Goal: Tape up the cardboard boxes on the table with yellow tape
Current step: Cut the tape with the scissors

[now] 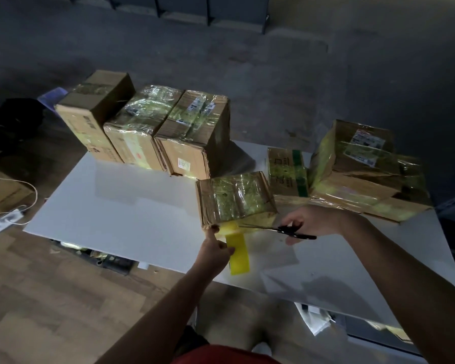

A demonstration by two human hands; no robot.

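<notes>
Three taped boxes (142,132) line the white table's (129,206) far edge, with crumpled boxes (365,174) at right. At the small box (234,199), the left hand (216,252) pinches yellow tape (238,252). The right hand (310,222) grips scissors (286,229), their blade tips hard to see.

Both bare arms extended forward over the work surface, hands near each other but apart.

Left hand (216,252): at the end of a straight forearm entering from lower centre; forefinger stretched upward, tip touching the near corner of the small box (235,198); thumb and remaining fingers curled, pinching the yellow tape strip (239,254). Right hand (310,222): at the end of a forearm entering from the lower right, back of hand upward; thumb and fingers curled through the handles of the scissors (286,229), blades directed left toward the strip.
</notes>
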